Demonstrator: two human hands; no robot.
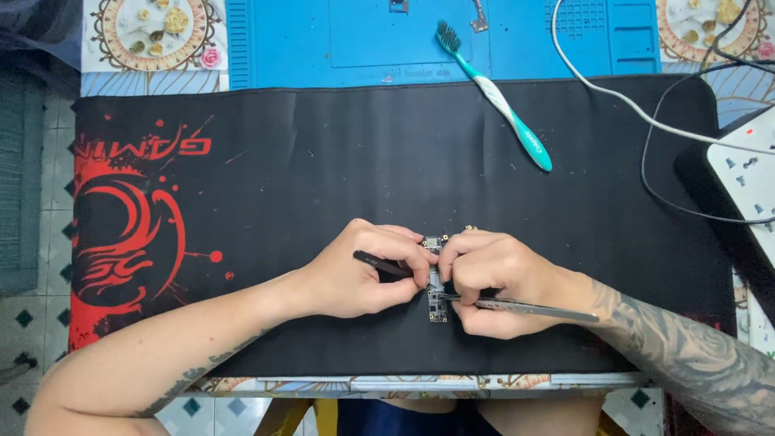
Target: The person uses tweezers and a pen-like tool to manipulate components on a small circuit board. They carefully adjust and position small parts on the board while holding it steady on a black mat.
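Note:
A small narrow circuit board (pixel 437 307) lies on the black desk mat (pixel 387 161), between my two hands. My left hand (pixel 363 270) is closed around a thin dark tool (pixel 379 262) whose tip points at the board. My right hand (pixel 492 278) grips metal tweezers (pixel 533 307), their tips at the board's middle. The fingers of both hands touch over the board and hide its upper part.
A teal and white toothbrush (pixel 500 101) lies at the back, across the mat's edge and a blue work mat (pixel 363 40). A white cable (pixel 613 97) and black cable run to a white power strip (pixel 747 182) at right.

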